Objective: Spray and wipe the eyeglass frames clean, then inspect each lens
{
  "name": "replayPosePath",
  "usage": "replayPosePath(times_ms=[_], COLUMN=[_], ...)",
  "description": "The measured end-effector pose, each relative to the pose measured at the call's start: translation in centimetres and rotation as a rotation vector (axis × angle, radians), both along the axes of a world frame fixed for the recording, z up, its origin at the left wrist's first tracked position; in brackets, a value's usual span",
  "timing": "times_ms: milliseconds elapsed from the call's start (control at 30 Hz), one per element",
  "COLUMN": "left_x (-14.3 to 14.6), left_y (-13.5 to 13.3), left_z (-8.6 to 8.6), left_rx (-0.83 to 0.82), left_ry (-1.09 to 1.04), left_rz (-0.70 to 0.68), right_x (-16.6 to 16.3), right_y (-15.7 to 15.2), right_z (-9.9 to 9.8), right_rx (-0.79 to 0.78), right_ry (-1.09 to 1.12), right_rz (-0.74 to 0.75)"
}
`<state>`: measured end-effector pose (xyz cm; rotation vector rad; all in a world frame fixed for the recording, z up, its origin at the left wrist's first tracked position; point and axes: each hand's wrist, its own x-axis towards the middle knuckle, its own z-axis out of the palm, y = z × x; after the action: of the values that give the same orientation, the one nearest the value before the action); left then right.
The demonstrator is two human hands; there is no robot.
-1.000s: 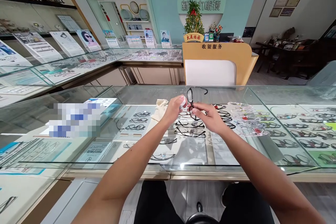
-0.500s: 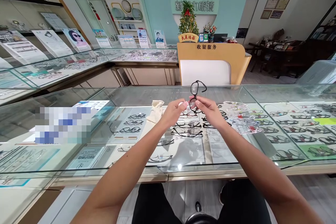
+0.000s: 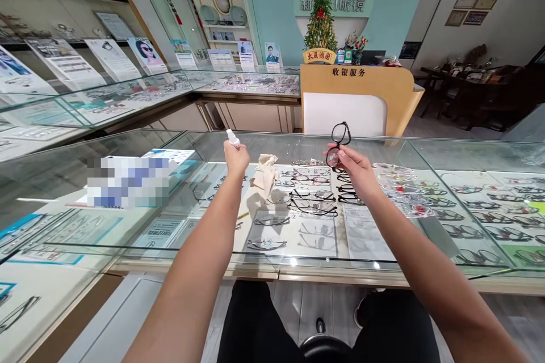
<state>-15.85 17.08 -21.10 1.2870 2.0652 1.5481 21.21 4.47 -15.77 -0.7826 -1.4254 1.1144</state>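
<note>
black glasses (image 3: 338, 142) pinched by right fingers (image 3: 342, 155), left fingers (image 3: 235, 155) clasp spray bottle (image 3: 232, 136), cloth (image 3: 264, 173) on counter (image 3: 426, 153) between.

White spray bottle (image 3: 232, 137) in my left hand (image 3: 237, 160), plain, no print I can make out. Glasses (image 3: 338, 137) in my right hand (image 3: 356, 169): solid black rims, no pattern. Cream cloth (image 3: 264, 173) at three o'clock of my left hand, one even tone. Glass counter (image 3: 426, 150) shows pale green along its edges. Beneath it, display frames (image 3: 313, 207), mostly black, on whitish-grey trays; at three o'clock of my right hand, clear frames (image 3: 402, 193) with red spots. Twelve o'clock: desk (image 3: 395, 96) honey-yellow, white front panel, black characters. Wall (image 3: 268, 0) behind it, soft teal. Plant (image 3: 320, 25) green with a red bow. Six o'clock, my trousers (image 3: 255, 323), black.
</note>
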Motion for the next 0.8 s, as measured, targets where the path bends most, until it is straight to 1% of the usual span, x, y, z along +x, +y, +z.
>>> replayPosePath(times_ms=[67,167,267,400,567,633,667,733,767,800], left_x=[-0.5,-0.9,-1.2,-1.2,-0.3,0.5,0.9,1.8,2.3,2.7], left_y=[0.4,0.9,1.2,1.0,0.3,-0.3,-0.7,-1.7,-2.1,-2.6], left_z=[-1.1,-2.1,-2.6,-2.6,-1.8,-1.0,-0.5,0.6,1.2,1.7], left_rx=[-0.046,-0.101,-0.131,-0.140,-0.132,-0.115,-0.091,0.020,0.104,0.178], left_ry=[-0.016,-0.030,-0.030,-0.025,-0.036,-0.033,-0.017,0.067,0.133,0.195], left_rz=[0.049,0.077,0.073,0.063,0.084,0.149,0.205,0.327,0.361,0.342], right_x=[0.1,0.1,0.1,0.0,-0.2,-0.3,-0.3,-0.3,-0.3,-0.2], right_y=[-0.1,-0.1,-0.1,-0.2,-0.4,-0.4,-0.5,-0.5,-0.5,-0.5], right_z=[0.0,0.0,0.1,0.3,0.5,0.6,0.6,0.6,0.7,0.7], right_rx=[-0.002,-0.005,-0.003,0.001,-0.016,-0.015,-0.016,-0.015,-0.011,-0.006], right_ry=[0.005,-0.001,-0.019,-0.005,-0.028,-0.032,-0.032,-0.023,-0.017,-0.014], right_rz=[0.004,-0.002,-0.014,-0.002,-0.017,-0.020,-0.019,-0.016,-0.014,-0.011])
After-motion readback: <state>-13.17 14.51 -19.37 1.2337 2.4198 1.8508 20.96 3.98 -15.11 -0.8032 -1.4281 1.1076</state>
